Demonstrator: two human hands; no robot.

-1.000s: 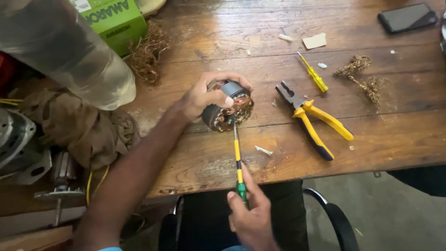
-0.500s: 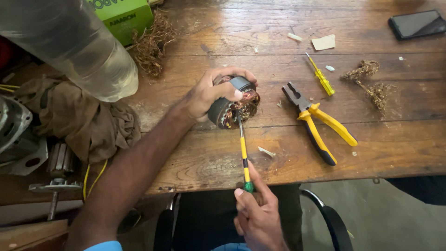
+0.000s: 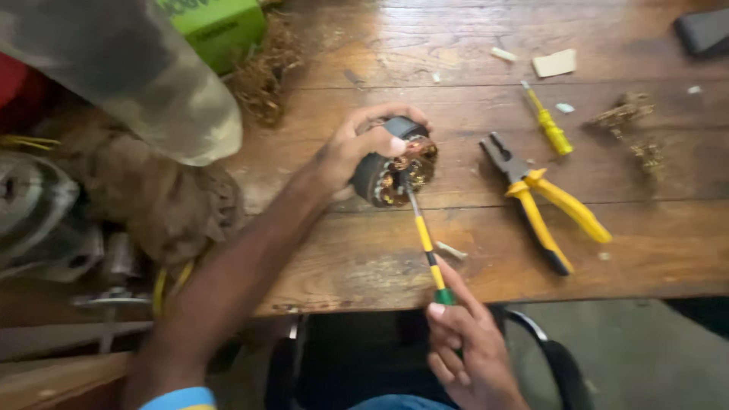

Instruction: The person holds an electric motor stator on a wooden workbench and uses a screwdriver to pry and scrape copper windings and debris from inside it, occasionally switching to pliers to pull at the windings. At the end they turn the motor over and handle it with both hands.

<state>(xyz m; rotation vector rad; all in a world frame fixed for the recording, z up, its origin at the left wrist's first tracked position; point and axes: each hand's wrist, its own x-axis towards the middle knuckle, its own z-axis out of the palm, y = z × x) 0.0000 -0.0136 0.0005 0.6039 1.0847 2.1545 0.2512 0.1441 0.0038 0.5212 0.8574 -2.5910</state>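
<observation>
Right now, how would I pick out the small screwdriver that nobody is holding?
Start at the wooden table and find the yellow-handled pliers lying to the right of the hands. Just beyond their jaws lies the small screwdriver. Its handle is all yellow and it lies untouched, unlike the longer yellow-and-green one in the right hand.

The right hand (image 3: pixel 467 357) is cut off by the bottom edge at the wrist, and it covers the end of the screwdriver (image 3: pixel 424 239) handle. The left hand (image 3: pixel 355 146) hides the far side of the motor stator (image 3: pixel 395 171), whose windings are too blurred to tell apart. At the top right, the frame cuts a dark flat object (image 3: pixel 706 30) short.
</observation>
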